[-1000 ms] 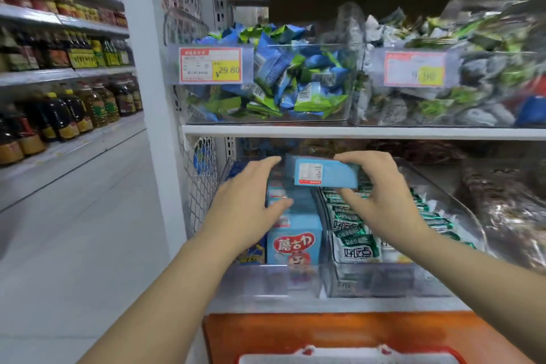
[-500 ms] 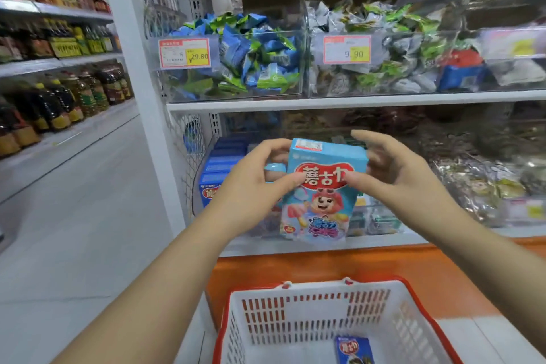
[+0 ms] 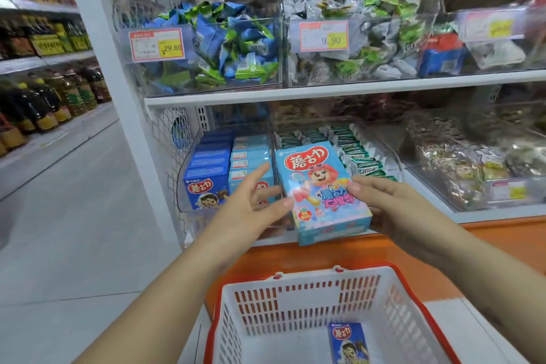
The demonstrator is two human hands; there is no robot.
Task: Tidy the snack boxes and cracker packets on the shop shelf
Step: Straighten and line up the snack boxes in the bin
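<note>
The light blue snack box [image 3: 322, 192] is held in the air just in front of the lower shelf [image 3: 487, 214], above the near edge, its printed face tipped up and its top leaning away to the left. The right hand [image 3: 404, 213] is grasping it from the right side, thumb laid on the printed face and fingers tucked under the back. The left hand [image 3: 251, 210] is released: its fingers are straight and spread, reaching toward the shelf, and only the thumb tip touches the box's left edge.

Just behind, in a clear bin [image 3: 184, 186], stands a row of matching light blue boxes [image 3: 249, 154], with dark blue boxes [image 3: 206, 168] on their left. To the right, green cracker packets [image 3: 354, 154] lie in rows in the neighbouring bin.

It looks to me as though the box belongs with the matching row. To do that well, I would stand it upright first, face toward the aisle, and use the free left hand to press the row back and hold a gap open, so the box slides in square without toppling its neighbours. The bin wall is low at the front, so it should be lifted over, not shoved.

Nearest of all, on the floor below, a white basket with a red rim [image 3: 307, 275] holds one small dark blue carton [image 3: 348, 341].
</note>
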